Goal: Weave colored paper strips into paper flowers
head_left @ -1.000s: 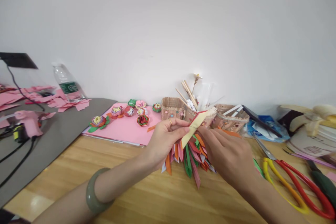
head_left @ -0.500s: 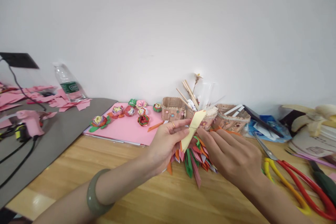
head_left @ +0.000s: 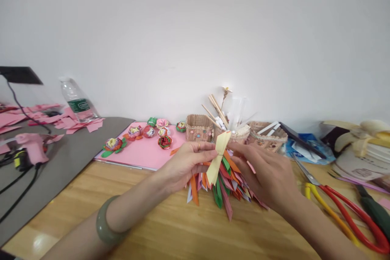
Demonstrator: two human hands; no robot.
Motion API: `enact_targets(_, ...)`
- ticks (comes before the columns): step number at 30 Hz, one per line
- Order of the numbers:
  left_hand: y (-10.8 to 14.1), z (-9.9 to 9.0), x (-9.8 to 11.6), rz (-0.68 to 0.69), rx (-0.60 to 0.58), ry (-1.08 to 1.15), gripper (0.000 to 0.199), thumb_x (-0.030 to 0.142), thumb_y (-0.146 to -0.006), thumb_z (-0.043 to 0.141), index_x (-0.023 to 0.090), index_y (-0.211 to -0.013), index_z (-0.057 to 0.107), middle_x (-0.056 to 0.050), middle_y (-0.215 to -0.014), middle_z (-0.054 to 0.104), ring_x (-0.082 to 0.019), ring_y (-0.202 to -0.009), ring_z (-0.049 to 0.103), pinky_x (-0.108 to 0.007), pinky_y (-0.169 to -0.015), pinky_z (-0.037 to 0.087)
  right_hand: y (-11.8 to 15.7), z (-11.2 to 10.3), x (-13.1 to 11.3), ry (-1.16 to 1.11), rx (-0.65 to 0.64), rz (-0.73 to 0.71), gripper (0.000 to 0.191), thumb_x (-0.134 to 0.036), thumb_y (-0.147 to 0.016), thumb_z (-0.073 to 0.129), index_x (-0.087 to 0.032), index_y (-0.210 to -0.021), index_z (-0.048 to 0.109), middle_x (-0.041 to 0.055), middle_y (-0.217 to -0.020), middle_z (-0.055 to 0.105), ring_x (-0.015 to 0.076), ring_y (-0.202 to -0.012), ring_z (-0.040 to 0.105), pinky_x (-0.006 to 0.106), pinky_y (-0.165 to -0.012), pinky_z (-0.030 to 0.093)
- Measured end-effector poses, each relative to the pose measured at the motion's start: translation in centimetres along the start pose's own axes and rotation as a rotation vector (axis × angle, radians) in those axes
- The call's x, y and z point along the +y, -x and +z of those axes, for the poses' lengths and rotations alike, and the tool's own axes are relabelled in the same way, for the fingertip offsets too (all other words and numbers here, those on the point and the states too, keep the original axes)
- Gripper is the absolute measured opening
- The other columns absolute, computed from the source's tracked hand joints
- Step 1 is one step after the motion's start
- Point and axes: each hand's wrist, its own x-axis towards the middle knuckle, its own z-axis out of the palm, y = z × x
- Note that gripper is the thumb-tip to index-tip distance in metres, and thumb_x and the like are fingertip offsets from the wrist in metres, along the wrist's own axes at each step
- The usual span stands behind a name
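A bundle of pale yellow folded paper (head_left: 218, 157), narrowed at the middle and fanned at both ends, stands between my two hands. My left hand (head_left: 185, 164), with a ring and a green bangle on its side, pinches the bundle at its waist. My right hand (head_left: 264, 170) is at the bundle's right, its fingers bent together close to the upper part; its fingertips are partly hidden behind the paper. Beneath both hands lies a pile of folded strips (head_left: 227, 195) in green, orange, pink and white.
Paper flowers (head_left: 165, 142) sit on a pink sheet (head_left: 134, 156) at the back left. Woven baskets (head_left: 199, 128) hold sticks. Scissors (head_left: 350, 207) lie at right. A pink glue gun (head_left: 33, 146) and bottle (head_left: 77, 101) stand left.
The yellow bundle has turned more upright and its ends look more fanned. My right hand has shifted slightly left, and more of the strip pile shows below.
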Motion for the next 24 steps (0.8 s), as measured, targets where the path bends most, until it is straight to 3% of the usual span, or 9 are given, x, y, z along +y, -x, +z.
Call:
enact_targets(3,0.1,0.0,0.0,0.011,-0.019,0.026,0.018,0.018,-0.068,0.069,0.010,-0.083,0.066,-0.005,-0.075,0.065,-0.010,-0.064,0.061,-0.018,-0.062,0.050,0.1,-0.4,0.3,0.052,0.140,-0.017,0.019,-0.013,-0.083,0.052,-0.016,-0.101,0.053,0.0052,-0.076,0.066,0.0164,-0.070,0.060,0.026,-0.060,0.044)
enact_targets(7,0.1,0.0,0.0,-0.027,-0.029,0.069,0.013,0.018,-0.069,0.068,0.009,-0.078,0.065,-0.005,-0.071,0.065,-0.009,-0.058,0.060,-0.017,-0.057,0.050,0.8,-0.9,0.5,0.202,0.305,-0.306,0.017,-0.012,-0.077,0.059,-0.019,-0.093,0.058,0.0065,-0.080,0.066,0.0200,-0.077,0.057,0.032,-0.066,0.045)
enact_targets(9,0.1,0.0,-0.1,-0.058,-0.052,0.087,0.015,0.019,-0.067,0.070,0.009,-0.077,0.064,-0.005,-0.069,0.064,-0.009,-0.054,0.059,-0.018,-0.054,0.050,1.2,-1.0,0.5,0.250,0.282,-0.400,0.012,-0.017,-0.080,0.057,-0.022,-0.090,0.062,0.0030,-0.072,0.065,0.0177,-0.071,0.055,0.030,-0.064,0.044)
enact_targets(15,0.3,0.0,-0.2,-0.114,-0.054,0.076,0.018,0.019,-0.063,0.073,0.009,-0.076,0.063,-0.001,-0.062,0.059,-0.006,-0.049,0.054,-0.015,-0.048,0.044,1.1,-0.7,0.4,0.315,0.235,-0.352,0.017,-0.022,-0.082,0.058,-0.023,-0.097,0.064,0.0011,-0.080,0.070,0.0171,-0.077,0.055,0.031,-0.063,0.039)
enact_targets(19,0.3,0.1,-0.2,-0.118,-0.029,0.073,0.018,0.017,-0.063,0.073,0.010,-0.076,0.063,0.000,-0.061,0.058,-0.005,-0.048,0.052,-0.016,-0.048,0.044,0.7,-0.9,0.7,0.214,0.153,-0.390,0.021,-0.013,-0.087,0.045,-0.019,-0.095,0.063,0.0027,-0.084,0.070,0.0185,-0.084,0.057,0.033,-0.064,0.041)
enact_targets(24,0.3,0.1,-0.2,-0.121,-0.064,0.075,0.022,0.019,-0.061,0.074,0.009,-0.077,0.062,-0.002,-0.065,0.061,-0.007,-0.051,0.056,-0.017,-0.049,0.044,0.7,-0.8,1.0,0.111,0.086,-0.450,0.024,-0.013,-0.089,0.038,-0.012,-0.097,0.061,0.0075,-0.079,0.070,0.0190,-0.078,0.059,0.031,-0.061,0.046)
